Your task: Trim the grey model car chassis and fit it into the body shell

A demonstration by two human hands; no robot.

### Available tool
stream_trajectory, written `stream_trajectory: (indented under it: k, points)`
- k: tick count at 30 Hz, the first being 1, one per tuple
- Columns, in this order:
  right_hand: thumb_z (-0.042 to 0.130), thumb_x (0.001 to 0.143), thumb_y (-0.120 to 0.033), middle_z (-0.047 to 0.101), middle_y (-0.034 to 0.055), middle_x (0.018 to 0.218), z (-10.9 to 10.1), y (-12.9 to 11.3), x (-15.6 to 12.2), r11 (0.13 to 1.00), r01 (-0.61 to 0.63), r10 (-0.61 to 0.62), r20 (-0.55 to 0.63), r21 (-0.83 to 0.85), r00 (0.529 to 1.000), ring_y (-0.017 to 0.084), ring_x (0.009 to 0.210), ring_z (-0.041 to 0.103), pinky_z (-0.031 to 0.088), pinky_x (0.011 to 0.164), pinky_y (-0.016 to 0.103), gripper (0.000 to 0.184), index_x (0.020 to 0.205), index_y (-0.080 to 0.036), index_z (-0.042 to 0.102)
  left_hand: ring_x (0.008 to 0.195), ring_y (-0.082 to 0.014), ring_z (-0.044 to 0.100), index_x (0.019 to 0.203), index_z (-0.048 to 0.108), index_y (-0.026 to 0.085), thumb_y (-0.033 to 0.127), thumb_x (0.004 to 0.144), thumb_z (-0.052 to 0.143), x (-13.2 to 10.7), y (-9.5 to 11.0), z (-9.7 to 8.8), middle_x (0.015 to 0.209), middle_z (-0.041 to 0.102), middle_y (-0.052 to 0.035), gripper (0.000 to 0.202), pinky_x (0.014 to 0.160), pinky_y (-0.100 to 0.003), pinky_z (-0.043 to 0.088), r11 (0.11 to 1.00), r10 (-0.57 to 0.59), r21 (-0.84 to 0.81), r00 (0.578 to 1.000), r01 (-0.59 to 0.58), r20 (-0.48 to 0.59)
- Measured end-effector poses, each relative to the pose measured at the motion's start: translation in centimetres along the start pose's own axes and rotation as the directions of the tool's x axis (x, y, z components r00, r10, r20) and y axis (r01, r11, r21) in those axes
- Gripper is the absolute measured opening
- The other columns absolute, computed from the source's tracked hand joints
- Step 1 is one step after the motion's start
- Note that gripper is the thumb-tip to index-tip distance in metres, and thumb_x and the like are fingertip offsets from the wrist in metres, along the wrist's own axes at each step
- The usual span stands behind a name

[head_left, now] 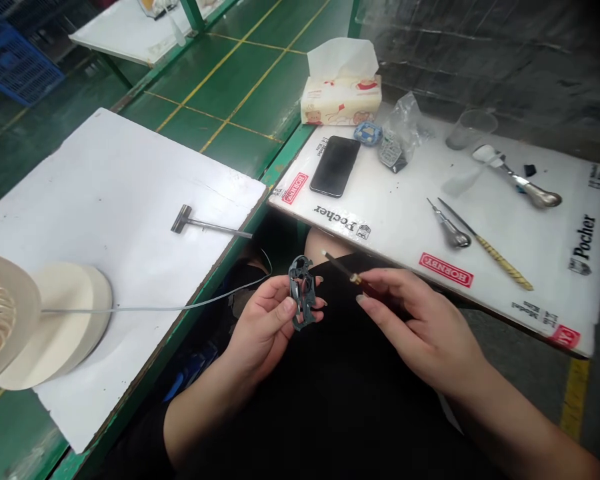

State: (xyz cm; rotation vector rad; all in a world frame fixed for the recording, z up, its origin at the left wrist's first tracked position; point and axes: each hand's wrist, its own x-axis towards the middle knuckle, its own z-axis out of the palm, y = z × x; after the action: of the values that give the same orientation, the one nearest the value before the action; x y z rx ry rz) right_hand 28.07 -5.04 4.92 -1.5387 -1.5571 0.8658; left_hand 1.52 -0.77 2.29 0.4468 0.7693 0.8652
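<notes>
My left hand (266, 323) grips a dark grey moulded plastic part (304, 293) with cut-outs, held upright between thumb and fingers above my lap. Just to its right, my right hand (414, 313) is closed on a slim hand tool (341, 268). The tool has a dark narrow shaft, a brass-coloured collar and a reddish-brown handle mostly hidden in my fingers. Its pale tip points up and left towards the part, with a gap between them. I cannot make out the tool's exact kind.
On the right board (395, 220) lie a phone (335, 167), a tissue pack (341, 100), a bag of parts (397, 143), a clear cup (473, 128), an awl-like tool (453, 230) and a yellow-handled file (503, 260). The left table (130, 193) holds a hammer (205, 225) and a corded fan (75, 320).
</notes>
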Motion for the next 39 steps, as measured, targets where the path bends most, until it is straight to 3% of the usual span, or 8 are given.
stream_trajectory:
  k: [5,10,16,24,29,32,39]
  points:
    - [0.08,0.117,-0.034,0.091,0.0052,0.124,-0.1,0.0,0.2,0.985,0.162,-0.159,0.048,-0.065,0.986,0.027,0.102,0.089,0.074,0.085,0.036,0.018,0.134,-0.035,0.085,0.111,-0.0264,0.093,0.125,0.089,0.018,0.035,0.099,0.104,-0.8,0.8,-0.3,0.143,0.091,-0.0142,0.035,0.102,-0.041,0.079,1.0,0.003,0.011,0.998,-0.003,-0.056]
    - [0.081,0.117,-0.027,0.091,0.0056,0.123,-0.1,-0.6,0.2,0.966,0.252,-0.248,0.064,-0.056,0.967,0.025,0.103,0.091,0.076,0.087,0.034,0.022,0.137,-0.033,0.084,0.11,-0.0266,0.094,0.124,0.09,0.019,0.031,0.097,0.106,-1.4,1.4,-0.7,0.133,0.094,-0.0114,0.034,0.101,-0.041,0.08,0.997,-0.058,-0.052,0.997,0.06,0.049]
    - [0.078,0.117,-0.017,0.088,0.0019,0.112,-0.9,-2.1,-0.9,0.939,0.343,-0.332,0.171,-0.035,0.928,0.015,0.091,0.087,0.072,0.085,0.021,0.024,0.138,-0.027,0.083,0.103,-0.0249,0.093,0.124,0.09,0.017,0.036,0.094,0.109,-2.4,0.9,-1.1,0.132,0.094,-0.0134,0.041,0.095,-0.036,0.079,0.995,-0.068,-0.057,0.976,0.082,0.206]
    - [0.077,0.117,-0.012,0.088,0.0006,0.114,-0.5,-3.7,-2.3,0.908,0.417,-0.415,0.204,0.037,0.886,0.011,0.093,0.086,0.069,0.087,0.016,0.028,0.141,-0.026,0.081,0.099,-0.0245,0.092,0.122,0.089,0.018,0.043,0.09,0.112,-5.3,0.2,-1.0,0.132,0.094,-0.0132,0.047,0.092,-0.037,0.077,0.998,-0.009,-0.055,0.966,0.024,0.257]
    - [0.076,0.117,-0.014,0.088,0.0003,0.112,-0.5,-3.7,-1.4,0.875,0.482,-0.474,0.282,0.046,0.834,0.012,0.091,0.085,0.069,0.086,0.018,0.026,0.14,-0.027,0.081,0.095,-0.0236,0.091,0.125,0.087,0.017,0.043,0.096,0.106,-7.1,-0.2,-0.9,0.121,0.095,-0.0136,0.044,0.089,-0.034,0.075,0.996,0.076,-0.055,0.979,-0.067,0.191]
    - [0.075,0.118,-0.015,0.089,0.0005,0.113,-0.4,-3.6,-0.5,0.851,0.521,-0.509,0.333,0.061,0.794,0.013,0.092,0.086,0.07,0.088,0.019,0.025,0.14,-0.026,0.081,0.098,-0.0231,0.091,0.129,0.087,0.016,0.04,0.103,0.1,-8.5,-0.8,-0.4,0.128,0.093,-0.0164,0.037,0.09,-0.032,0.074,0.987,0.153,-0.058,0.983,-0.148,0.1]
    - [0.074,0.12,-0.017,0.091,0.0011,0.12,0.5,-4.4,1.1,0.843,0.525,-0.518,0.432,0.114,0.738,0.013,0.103,0.089,0.07,0.097,0.019,0.025,0.141,-0.026,0.083,0.102,-0.0231,0.091,0.13,0.084,0.02,0.036,0.105,0.099,-11.0,-2.7,0.4,0.126,0.094,-0.0143,0.034,0.092,-0.033,0.074,0.948,0.291,-0.107,0.952,-0.3,-0.097]
